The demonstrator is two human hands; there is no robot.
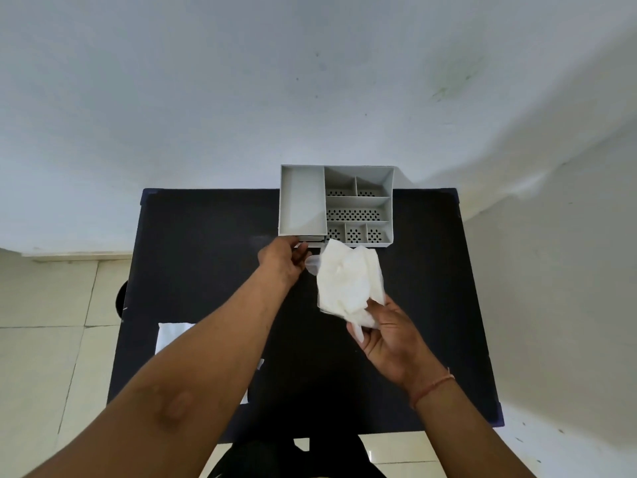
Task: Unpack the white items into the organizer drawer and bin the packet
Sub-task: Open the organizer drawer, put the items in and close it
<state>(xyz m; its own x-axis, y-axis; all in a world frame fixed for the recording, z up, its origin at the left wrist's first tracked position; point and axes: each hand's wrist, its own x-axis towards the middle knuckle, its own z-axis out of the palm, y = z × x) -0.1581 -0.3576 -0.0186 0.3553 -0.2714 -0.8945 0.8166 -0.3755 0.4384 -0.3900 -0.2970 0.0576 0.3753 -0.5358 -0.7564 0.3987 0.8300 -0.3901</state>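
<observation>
A grey organizer (302,201) with several compartments stands at the far edge of the black table (206,270). Its drawer front (312,239) shows under the left compartment, only slightly out. My left hand (281,260) reaches to that drawer front, fingers at its edge; whether they grip it is unclear. My right hand (387,334) holds up a bunch of crumpled white items (348,284) in front of the organizer. A bit of clear film (312,263) sticks out at the bunch's left side.
A flat white packet (170,334) lies on the table's near left, partly under my left forearm. A dark round object (120,298) sits on the tiled floor left of the table. A pale wall rises right behind the organizer.
</observation>
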